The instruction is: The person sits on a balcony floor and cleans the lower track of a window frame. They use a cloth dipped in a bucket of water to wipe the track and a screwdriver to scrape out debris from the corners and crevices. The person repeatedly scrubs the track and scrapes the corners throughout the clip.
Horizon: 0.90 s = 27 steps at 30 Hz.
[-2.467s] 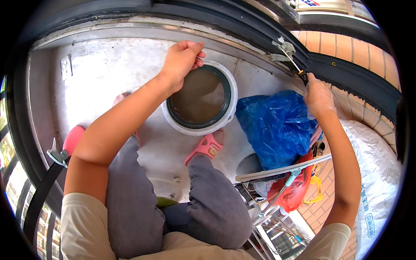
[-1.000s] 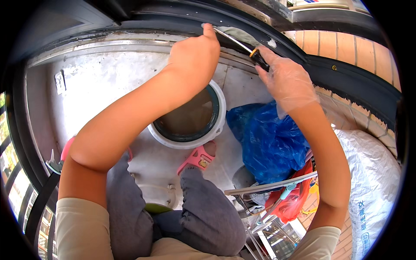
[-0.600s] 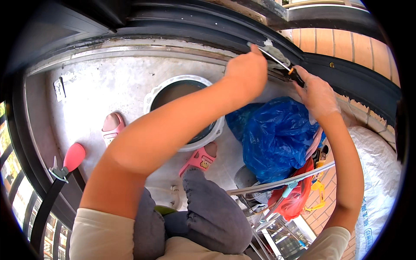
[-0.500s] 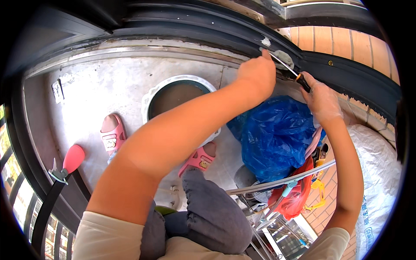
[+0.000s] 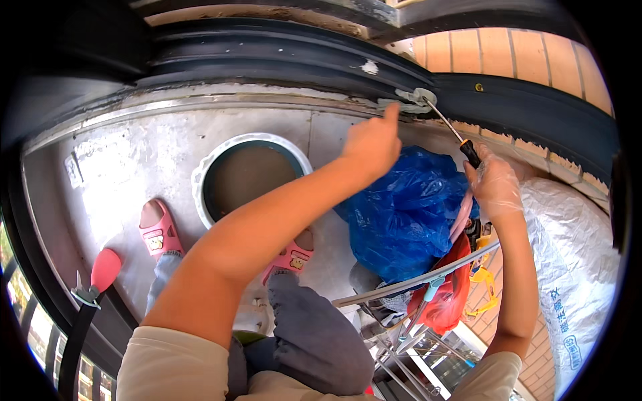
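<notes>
My right hand (image 5: 497, 182), in a clear plastic glove, is closed round the black and orange handle of a screwdriver (image 5: 469, 151). Its thin metal shaft slants up and left, and the tip meets a crumpled pale grey rag (image 5: 422, 97) in the dark metal frame's lower groove. My left hand (image 5: 372, 143) is bare; one finger points up toward the rag's left end, while the others are curled. I see nothing held in it, though its palm side is hidden. Whether that fingertip touches the rag, I cannot tell.
A round basin (image 5: 198, 180) of murky water stands on the pale floor. Beside it lies a blue plastic bag (image 5: 408, 214), above a metal rack (image 5: 414, 277) with a red bag (image 5: 447, 301). A white woven sack (image 5: 568, 267) is at right; a pink-headed tool (image 5: 105, 269) leans left.
My left hand has come away from the screwdriver shaft, down and left. The screwdriver's tip now rests at the rag, more of which shows. The whole view has shifted a little.
</notes>
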Motion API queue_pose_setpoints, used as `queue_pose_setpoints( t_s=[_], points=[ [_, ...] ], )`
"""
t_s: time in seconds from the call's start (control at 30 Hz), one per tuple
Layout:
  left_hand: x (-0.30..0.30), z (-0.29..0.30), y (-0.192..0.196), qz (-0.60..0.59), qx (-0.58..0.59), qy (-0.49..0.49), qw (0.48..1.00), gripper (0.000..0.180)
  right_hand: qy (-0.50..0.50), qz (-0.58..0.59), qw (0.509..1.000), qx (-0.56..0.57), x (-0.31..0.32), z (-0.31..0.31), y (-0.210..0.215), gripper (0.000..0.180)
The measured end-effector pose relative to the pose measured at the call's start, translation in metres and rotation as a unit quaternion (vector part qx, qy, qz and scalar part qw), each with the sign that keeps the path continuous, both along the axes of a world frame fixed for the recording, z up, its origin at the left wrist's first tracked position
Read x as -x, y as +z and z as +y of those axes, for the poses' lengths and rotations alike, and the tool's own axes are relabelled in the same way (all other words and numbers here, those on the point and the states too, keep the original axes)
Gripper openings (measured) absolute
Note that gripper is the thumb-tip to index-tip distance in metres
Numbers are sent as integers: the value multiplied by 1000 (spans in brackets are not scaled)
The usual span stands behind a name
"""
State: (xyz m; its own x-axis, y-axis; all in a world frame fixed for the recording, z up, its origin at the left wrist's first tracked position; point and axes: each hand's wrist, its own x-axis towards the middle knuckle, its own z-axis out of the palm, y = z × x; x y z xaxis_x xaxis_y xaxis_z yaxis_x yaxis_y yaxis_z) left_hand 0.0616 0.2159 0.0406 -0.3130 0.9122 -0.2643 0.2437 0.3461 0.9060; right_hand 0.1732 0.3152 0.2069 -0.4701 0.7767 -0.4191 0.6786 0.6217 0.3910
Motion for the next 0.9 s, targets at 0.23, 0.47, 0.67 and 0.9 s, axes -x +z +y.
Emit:
queue_pose_setpoints(
  t_s=[0.23,0.47,0.67,0.9],
  points=[
    [-5,20,-6,84,-60,40,994,51,-9,-38,999,-26,6,8,11,32],
    [-8,41,-11,168,-23,48,984,41,44,-96,994,-10,27,18,16,29],
    [0,44,-14,203,-56,62,976,21,55,-209,976,33,55,28,4,25],
    [13,52,-1,256,-40,9,966,12,13,-179,980,90,48,28,0,24]
  ],
)
